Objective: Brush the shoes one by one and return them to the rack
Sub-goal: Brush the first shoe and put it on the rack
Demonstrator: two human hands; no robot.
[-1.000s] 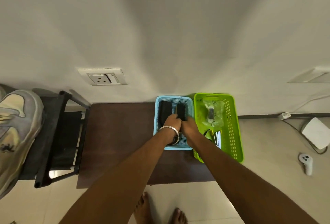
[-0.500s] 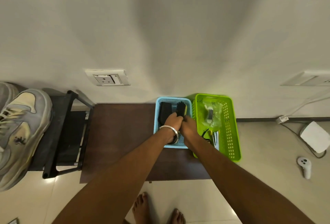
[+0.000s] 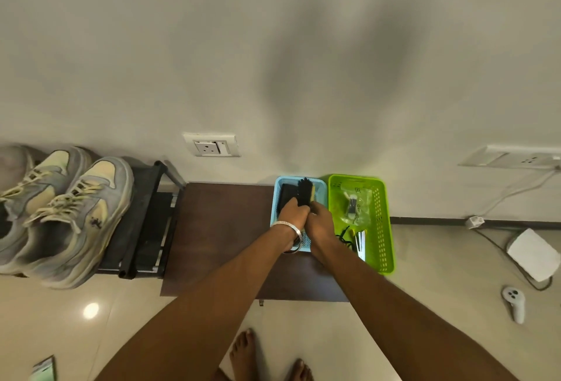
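Note:
A shoe brush [image 3: 305, 190] with black bristles and a pale wooden back stands tilted up out of the blue basket [image 3: 278, 195] on the brown table [image 3: 224, 229]. My left hand [image 3: 292, 211], with a bangle at the wrist, grips the brush's lower end. My right hand [image 3: 321, 220] presses against it from the right, fingers curled at the same handle end. Two grey-and-cream sneakers [image 3: 77, 213] sit side by side on the black rack [image 3: 142, 220] at the far left, well away from both hands.
A black block [image 3: 286, 195] lies in the blue basket. A green basket [image 3: 383, 229] with a plastic bag and small tools stands beside it. On the floor at the right are a white box [image 3: 534, 254], a cable and a controller [image 3: 514, 301]. My bare feet [image 3: 243, 353] are below.
The brush has risen from the blue basket, and its wooden back now shows between my hands. My head has turned, bringing both sneakers and the rack further into view.

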